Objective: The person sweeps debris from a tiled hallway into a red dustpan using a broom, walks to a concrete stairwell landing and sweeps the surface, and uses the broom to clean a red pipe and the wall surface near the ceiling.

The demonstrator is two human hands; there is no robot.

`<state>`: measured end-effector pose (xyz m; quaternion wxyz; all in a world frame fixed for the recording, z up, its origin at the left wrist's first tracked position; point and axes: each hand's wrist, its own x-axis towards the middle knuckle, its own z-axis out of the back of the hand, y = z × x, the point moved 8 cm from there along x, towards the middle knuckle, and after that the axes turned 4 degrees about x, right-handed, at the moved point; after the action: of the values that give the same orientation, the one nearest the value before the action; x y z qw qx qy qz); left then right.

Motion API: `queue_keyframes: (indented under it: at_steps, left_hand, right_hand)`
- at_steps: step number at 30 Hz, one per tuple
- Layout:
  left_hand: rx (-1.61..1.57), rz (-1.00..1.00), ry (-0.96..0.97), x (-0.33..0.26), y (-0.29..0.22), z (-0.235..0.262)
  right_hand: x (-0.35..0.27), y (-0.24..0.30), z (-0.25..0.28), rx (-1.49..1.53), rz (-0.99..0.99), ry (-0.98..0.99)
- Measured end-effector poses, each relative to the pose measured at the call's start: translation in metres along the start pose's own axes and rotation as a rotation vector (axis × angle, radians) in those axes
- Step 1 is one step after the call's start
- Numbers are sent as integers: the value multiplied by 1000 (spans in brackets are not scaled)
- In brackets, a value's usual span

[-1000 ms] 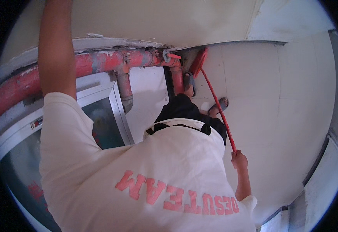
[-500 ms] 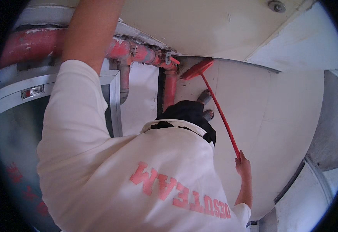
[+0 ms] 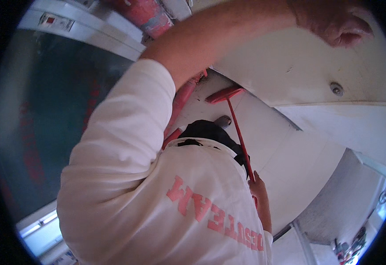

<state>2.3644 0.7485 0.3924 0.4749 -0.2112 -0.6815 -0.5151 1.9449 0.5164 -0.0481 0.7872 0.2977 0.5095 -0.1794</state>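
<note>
Pale floor (image 3: 290, 172), long-handled red plastic-looking sweeper (image 3: 238, 133), probably light, stiff. Right hand (image 3: 258, 189) grips its near end, good spot; left hand (image 3: 334, 25) looks loosely closed.

Pale floor (image 3: 286, 172); cream wall (image 3: 281, 66); dark glass (image 3: 56, 106)

The person wears a loose white T-shirt (image 3: 157, 212) of soft, plain cloth, creased in deep folds near the left armpit. Blocky pinkish-red lettering (image 3: 217, 218) runs in one row across its front. The wide left sleeve (image 3: 113, 123) is short and ends in a smooth, straight hem; the right sleeve (image 3: 268, 240) shows only as a white edge. Below the shirt come black bottoms (image 3: 206, 130), their full cut hidden. One dark grey shoe (image 3: 222, 121) shows, too small for detail. Left hand (image 3: 336, 26) and right hand (image 3: 258, 187) are bare.
</note>
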Motion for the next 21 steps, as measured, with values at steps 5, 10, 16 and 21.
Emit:
queue_keyframes:
  at_steps: [5, 10, 16, 21]
  left_hand:
    - [219, 553, 556, -13, -111, 81]
    - [152, 1470, 999, -141, -305, 182]
    - [441, 1718, 1795, -265, -646, 400]
    - [622, 2231, 1697, -207, -720, 451]
  right_hand:
    - [15, -10, 28, -240, 131, 26]
    - [8, -15, 79, -409, 178, 66]
    - [26, 12, 95, -584, 344, 133]
    - [58, 55, 115, -775, 565, 81]
